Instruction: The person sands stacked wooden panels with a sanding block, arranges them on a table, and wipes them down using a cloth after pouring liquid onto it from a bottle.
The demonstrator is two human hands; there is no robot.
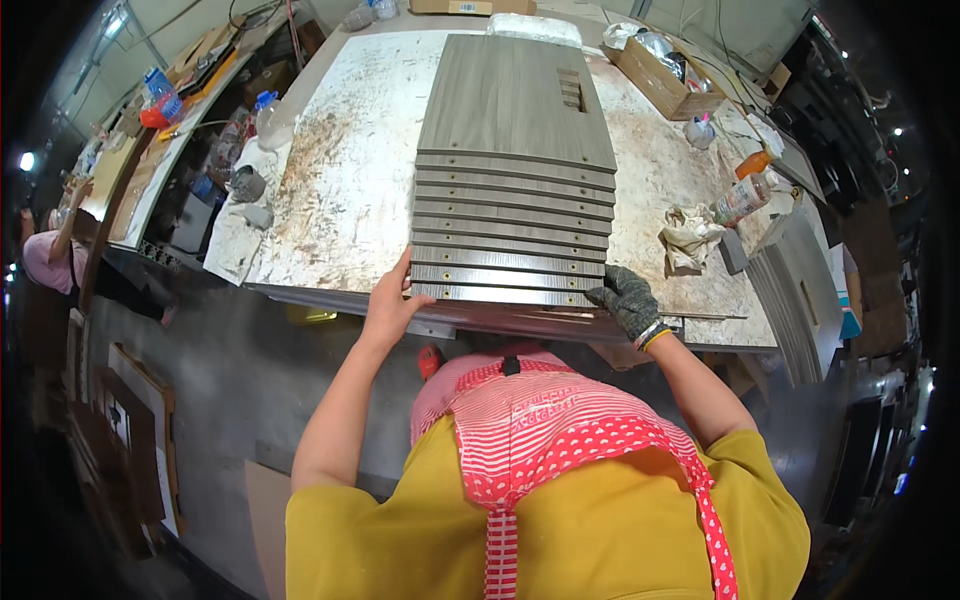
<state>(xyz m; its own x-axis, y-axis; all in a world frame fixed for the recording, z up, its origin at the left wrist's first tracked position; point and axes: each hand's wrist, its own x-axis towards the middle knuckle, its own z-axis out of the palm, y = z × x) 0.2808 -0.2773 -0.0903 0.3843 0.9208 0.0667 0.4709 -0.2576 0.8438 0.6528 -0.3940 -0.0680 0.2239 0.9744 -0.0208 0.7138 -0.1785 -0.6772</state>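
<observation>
Centre of frame: a stepped stack of grey wood-grain panels (512, 180) lies on a stained workbench (345, 170). The bare left hand (388, 300) rests, fingers spread, on the stack's near left corner; the gloved right hand (626, 298) grips its near right corner. A crumpled rag (688, 236) lies right of the stack.

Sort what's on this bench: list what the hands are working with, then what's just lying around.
In hand: stack of grey wood-grain panels, bare left hand, gloved right hand.

Lying about: crumpled cream rag, open cardboard box, clear plastic bottle, grey cup.
</observation>
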